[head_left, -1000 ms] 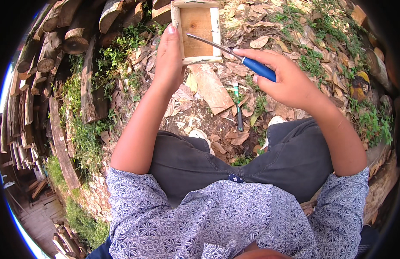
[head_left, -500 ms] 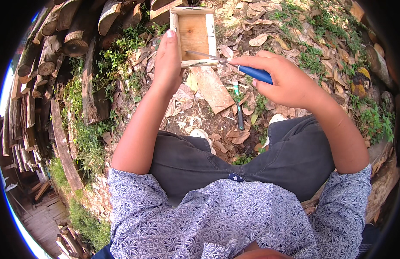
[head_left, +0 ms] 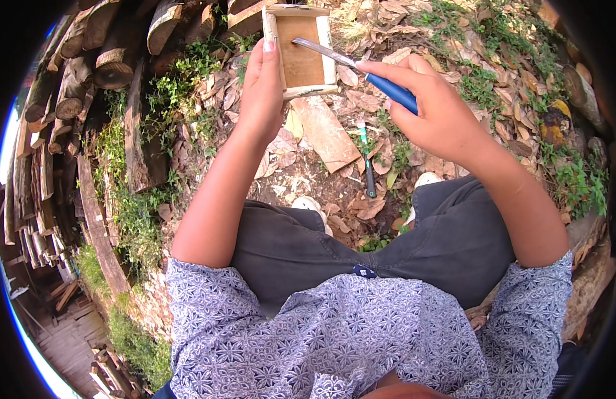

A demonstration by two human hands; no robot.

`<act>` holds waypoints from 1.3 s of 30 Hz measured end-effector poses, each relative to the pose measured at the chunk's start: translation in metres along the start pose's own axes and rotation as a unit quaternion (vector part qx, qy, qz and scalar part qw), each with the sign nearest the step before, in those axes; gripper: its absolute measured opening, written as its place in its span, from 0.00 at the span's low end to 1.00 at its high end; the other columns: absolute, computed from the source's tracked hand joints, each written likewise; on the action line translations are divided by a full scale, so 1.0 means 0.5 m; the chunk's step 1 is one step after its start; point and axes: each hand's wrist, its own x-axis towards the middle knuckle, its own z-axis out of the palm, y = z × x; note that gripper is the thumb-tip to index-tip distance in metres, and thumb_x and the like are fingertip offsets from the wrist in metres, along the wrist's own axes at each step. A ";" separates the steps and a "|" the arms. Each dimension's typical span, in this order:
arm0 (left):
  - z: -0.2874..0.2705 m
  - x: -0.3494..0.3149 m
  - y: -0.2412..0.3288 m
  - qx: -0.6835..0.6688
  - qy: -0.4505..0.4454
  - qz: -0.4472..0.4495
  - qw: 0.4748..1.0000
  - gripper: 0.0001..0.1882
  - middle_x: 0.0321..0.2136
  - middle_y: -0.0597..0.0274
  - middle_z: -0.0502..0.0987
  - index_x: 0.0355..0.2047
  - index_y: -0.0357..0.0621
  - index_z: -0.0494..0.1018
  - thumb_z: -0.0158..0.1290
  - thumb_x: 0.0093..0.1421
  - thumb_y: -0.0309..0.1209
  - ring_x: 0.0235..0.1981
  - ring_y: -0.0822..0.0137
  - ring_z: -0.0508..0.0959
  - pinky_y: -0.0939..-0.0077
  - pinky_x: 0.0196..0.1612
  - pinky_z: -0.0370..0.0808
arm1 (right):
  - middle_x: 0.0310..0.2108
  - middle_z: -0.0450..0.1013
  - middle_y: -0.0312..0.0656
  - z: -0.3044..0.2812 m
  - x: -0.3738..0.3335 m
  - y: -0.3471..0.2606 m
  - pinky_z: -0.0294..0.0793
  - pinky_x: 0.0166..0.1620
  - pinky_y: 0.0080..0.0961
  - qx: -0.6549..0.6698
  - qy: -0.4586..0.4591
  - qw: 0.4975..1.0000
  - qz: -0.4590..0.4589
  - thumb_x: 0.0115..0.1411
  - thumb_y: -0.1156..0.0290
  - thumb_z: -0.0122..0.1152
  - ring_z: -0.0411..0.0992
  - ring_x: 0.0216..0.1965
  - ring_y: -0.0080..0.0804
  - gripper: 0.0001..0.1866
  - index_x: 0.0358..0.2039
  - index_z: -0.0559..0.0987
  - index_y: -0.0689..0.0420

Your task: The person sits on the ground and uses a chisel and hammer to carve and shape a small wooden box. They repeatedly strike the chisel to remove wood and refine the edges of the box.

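Note:
My left hand [head_left: 262, 90] is closed on the left side of a small shallow wooden box [head_left: 326, 56], its thumb over the light frame strip. The box is tilted toward me, showing its brown inner bottom and pale raw-wood sides. In my right hand [head_left: 433, 106] is a chisel with a blue handle [head_left: 394, 93], the forefinger stretched along it toward the blade. The metal blade [head_left: 321, 50] crosses above the box's right side, its tip over the inner bottom. I cannot tell whether the tip touches the wood.
On the leaf-strewn ground lie a flat wooden board [head_left: 326, 133] and a tool with a green and black handle [head_left: 368, 163]. Stacked logs [head_left: 72, 100] rise at the left, and a long plank [head_left: 136, 139] stands beside green weeds. My bent legs [head_left: 361, 266] flank the near ground.
The chisel tip has moved up inside the box, and my right hand has risen slightly at a steeper blade angle. The box has shifted up a little with my left hand.

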 end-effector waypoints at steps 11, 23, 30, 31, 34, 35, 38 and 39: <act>-0.033 0.029 -0.040 0.034 0.037 0.078 0.996 0.23 0.52 0.59 0.74 0.61 0.39 0.63 0.38 0.78 0.45 0.51 0.71 0.76 0.72 0.54 0.75 | 0.36 0.68 0.49 -0.003 0.001 -0.031 0.74 0.40 0.38 -0.018 -0.068 0.998 0.000 0.54 0.76 0.56 0.73 0.35 0.46 0.29 0.58 0.79 0.46; -0.021 0.029 -0.048 0.004 0.033 0.062 0.998 0.22 0.52 0.60 0.75 0.61 0.39 0.64 0.38 0.78 0.44 0.51 0.73 0.74 0.72 0.56 0.72 | 0.38 0.70 0.50 0.010 -0.017 -0.025 0.74 0.43 0.40 -0.010 -0.113 0.993 -0.013 0.54 0.74 0.57 0.74 0.38 0.48 0.29 0.59 0.79 0.46; -0.025 0.033 -0.053 0.056 0.031 0.074 0.995 0.25 0.55 0.57 0.74 0.64 0.43 0.61 0.39 0.77 0.47 0.54 0.67 0.76 0.68 0.55 0.78 | 0.38 0.71 0.50 -0.012 0.003 -0.022 0.75 0.42 0.39 -0.040 -0.068 0.997 0.026 0.53 0.74 0.57 0.74 0.38 0.47 0.29 0.58 0.79 0.46; -0.024 0.033 -0.056 0.064 0.028 0.075 0.995 0.26 0.56 0.56 0.73 0.66 0.45 0.59 0.39 0.76 0.48 0.55 0.65 0.77 0.66 0.54 0.80 | 0.38 0.71 0.50 -0.010 0.000 -0.019 0.75 0.42 0.39 -0.039 -0.067 0.997 0.019 0.53 0.74 0.57 0.74 0.38 0.47 0.29 0.58 0.79 0.47; -0.010 0.024 -0.027 -0.004 0.006 0.044 0.999 0.24 0.54 0.56 0.74 0.63 0.45 0.62 0.38 0.77 0.48 0.54 0.65 0.78 0.66 0.54 0.80 | 0.39 0.72 0.51 -0.005 -0.008 -0.015 0.75 0.43 0.39 -0.034 -0.069 0.997 -0.003 0.53 0.74 0.56 0.75 0.39 0.47 0.29 0.59 0.79 0.47; -0.009 0.023 -0.028 -0.008 0.011 0.044 0.999 0.24 0.54 0.56 0.75 0.62 0.44 0.62 0.38 0.77 0.47 0.53 0.64 0.79 0.66 0.54 0.80 | 0.39 0.72 0.51 -0.005 -0.010 -0.017 0.75 0.43 0.39 -0.035 -0.072 0.997 -0.009 0.53 0.75 0.56 0.75 0.40 0.48 0.30 0.59 0.79 0.48; -0.011 0.025 -0.035 -0.007 0.023 0.057 0.998 0.23 0.52 0.57 0.76 0.61 0.42 0.64 0.37 0.77 0.46 0.52 0.66 0.79 0.68 0.54 0.78 | 0.40 0.73 0.53 -0.022 -0.004 -0.038 0.76 0.44 0.40 0.002 -0.131 0.991 0.023 0.53 0.75 0.56 0.75 0.41 0.49 0.29 0.58 0.79 0.49; -0.018 0.029 -0.045 0.004 0.024 0.072 0.997 0.23 0.52 0.58 0.76 0.61 0.40 0.64 0.37 0.77 0.45 0.51 0.68 0.78 0.70 0.54 0.76 | 0.41 0.73 0.54 -0.028 0.000 -0.047 0.76 0.45 0.40 0.020 -0.158 0.986 0.042 0.53 0.75 0.56 0.76 0.42 0.50 0.29 0.58 0.79 0.50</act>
